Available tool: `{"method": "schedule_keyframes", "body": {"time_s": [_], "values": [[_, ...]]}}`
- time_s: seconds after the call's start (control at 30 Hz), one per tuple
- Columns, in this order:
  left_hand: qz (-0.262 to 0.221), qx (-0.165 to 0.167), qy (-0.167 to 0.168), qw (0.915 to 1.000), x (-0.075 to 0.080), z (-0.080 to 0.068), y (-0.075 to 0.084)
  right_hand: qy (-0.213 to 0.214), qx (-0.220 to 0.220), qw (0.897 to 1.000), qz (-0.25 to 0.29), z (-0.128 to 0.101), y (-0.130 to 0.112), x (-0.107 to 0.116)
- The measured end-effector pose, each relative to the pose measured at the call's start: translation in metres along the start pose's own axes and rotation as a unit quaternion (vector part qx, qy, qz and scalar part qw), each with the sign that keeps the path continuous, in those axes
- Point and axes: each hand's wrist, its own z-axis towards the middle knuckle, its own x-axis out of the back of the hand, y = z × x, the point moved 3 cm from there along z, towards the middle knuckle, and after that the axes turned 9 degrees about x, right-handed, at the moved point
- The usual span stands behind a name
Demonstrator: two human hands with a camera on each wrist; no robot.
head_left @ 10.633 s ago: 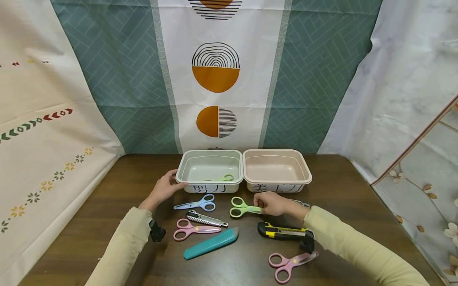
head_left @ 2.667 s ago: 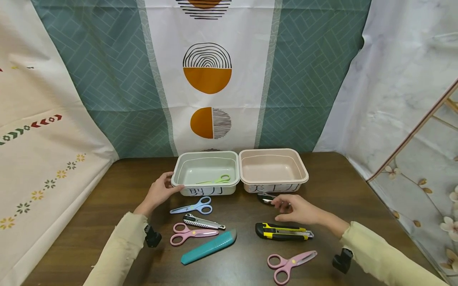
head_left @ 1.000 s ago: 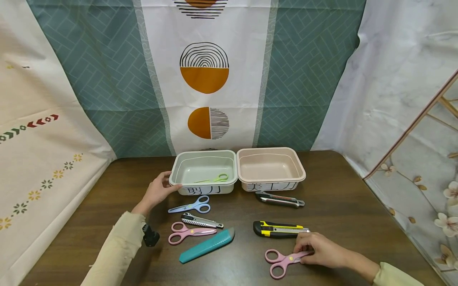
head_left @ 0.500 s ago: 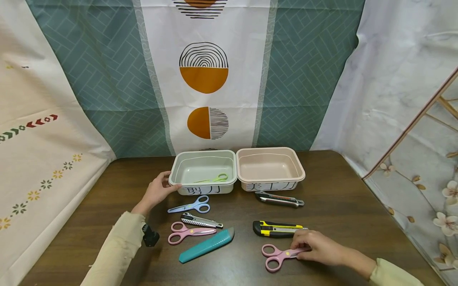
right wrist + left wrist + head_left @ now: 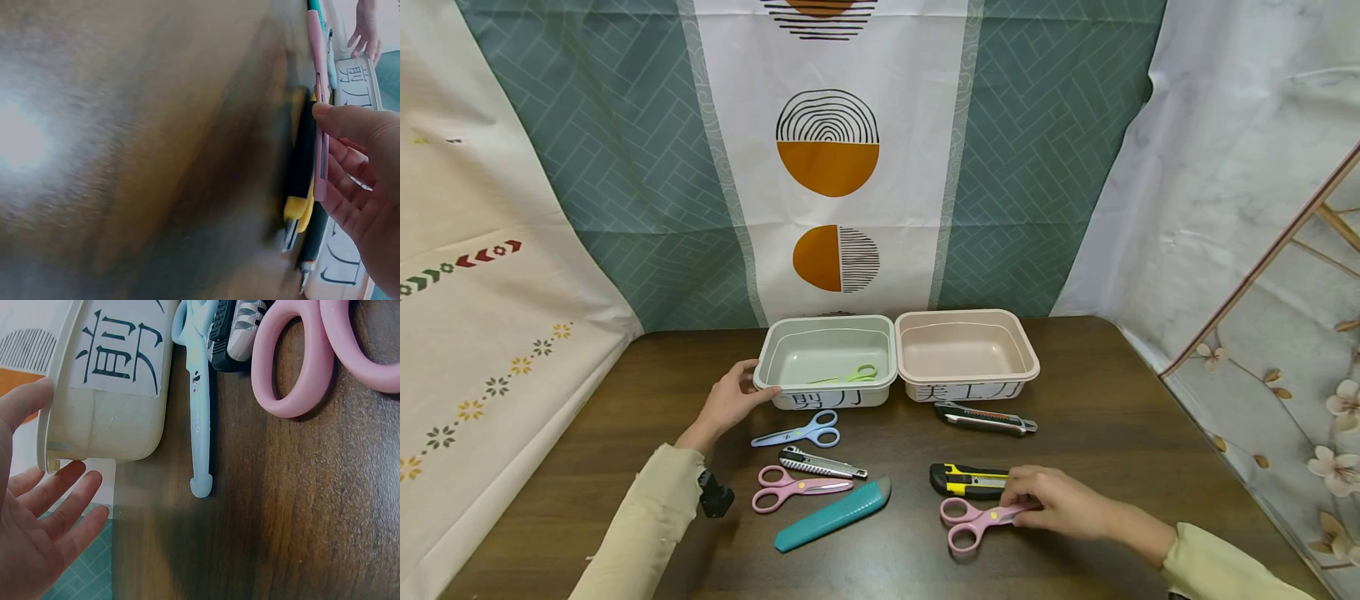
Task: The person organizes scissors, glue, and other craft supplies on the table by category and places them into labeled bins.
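My right hand [image 5: 1056, 502] pinches the blades of pink scissors [image 5: 973, 518], handles pointing left. In the right wrist view these scissors [image 5: 319, 53] are edge-on between thumb and fingers, raised over the table. Behind them lies a yellow-and-black utility knife [image 5: 957, 481], partly hidden by the hand. My left hand [image 5: 730, 406] holds the front left corner of a pale green bin [image 5: 831, 320]; in the left wrist view its thumb lies on the rim and the fingers reach the side. Inside the bin are green scissors [image 5: 867, 372].
A beige bin [image 5: 966, 317] adjoins the green one. Blue scissors [image 5: 808, 431], a silver utility knife [image 5: 823, 463], other pink scissors [image 5: 786, 487] and a teal utility knife [image 5: 833, 515] lie on the left. A black-and-silver utility knife [image 5: 987, 418] lies before the beige bin.
After leaving the black-and-silver utility knife near the beige bin, my right hand has taken the near pink scissors and moved them up and left. My left hand stays at the green bin.
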Motion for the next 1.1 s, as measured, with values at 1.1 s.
{"method": "schedule_keyframes", "body": {"time_s": [1.1], "values": [[-0.006, -0.001, 0.003, 1.0, -0.001, 0.003, -0.005, -0.028, 0.002, 0.999, -0.046, 0.069, 0.016, 0.027]]}}
